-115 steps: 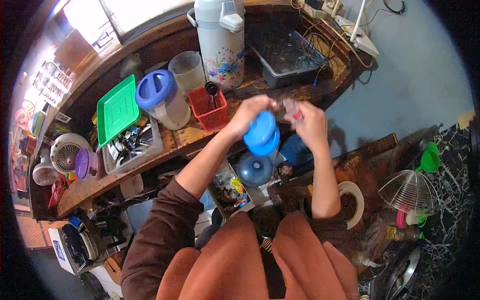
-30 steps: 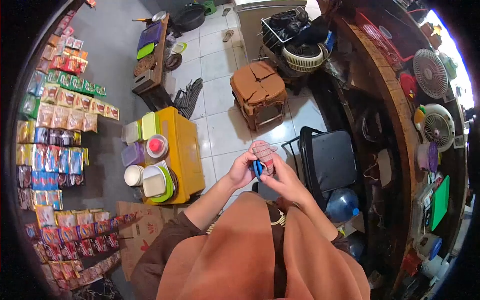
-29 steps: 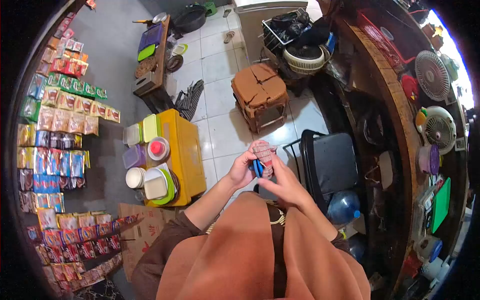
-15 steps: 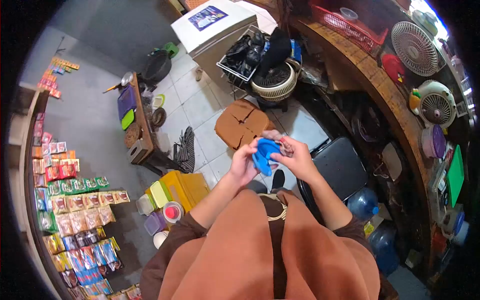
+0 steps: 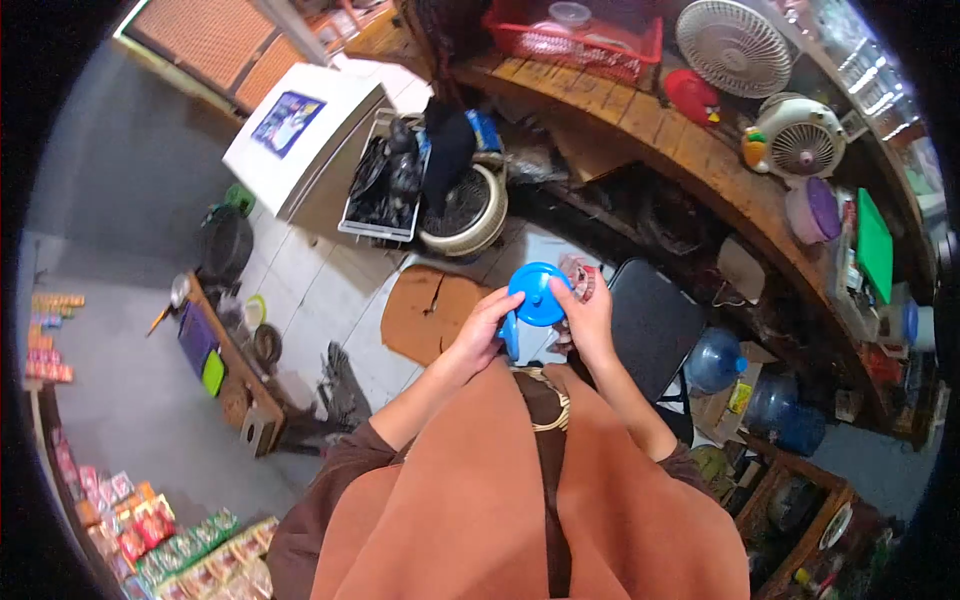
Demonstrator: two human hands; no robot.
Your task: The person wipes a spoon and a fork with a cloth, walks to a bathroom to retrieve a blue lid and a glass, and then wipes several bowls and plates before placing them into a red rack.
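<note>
A round blue lid [image 5: 538,292] with a small knob at its centre faces up between my two hands. My left hand [image 5: 482,330] is closed on its left edge, and another blue piece [image 5: 511,335] hangs below those fingers. On the right side, my right hand [image 5: 588,315] pinches the lid's edge and also holds a crumpled clear packet with red print [image 5: 580,275]. Whether the two blue pieces are joined, I cannot tell.
A cracked brown stool [image 5: 425,312] stands beyond my left hand, a black chair [image 5: 648,325] to the right. Behind are a white-topped freezer [image 5: 300,130] and a curved wooden counter [image 5: 620,105] with fans. Blue water jugs [image 5: 715,360] stand at the right.
The view has turned toward the right. The blue lid, earlier tilted and partly folded against the other piece, now shows its round top face. Both hands still hold the things.
</note>
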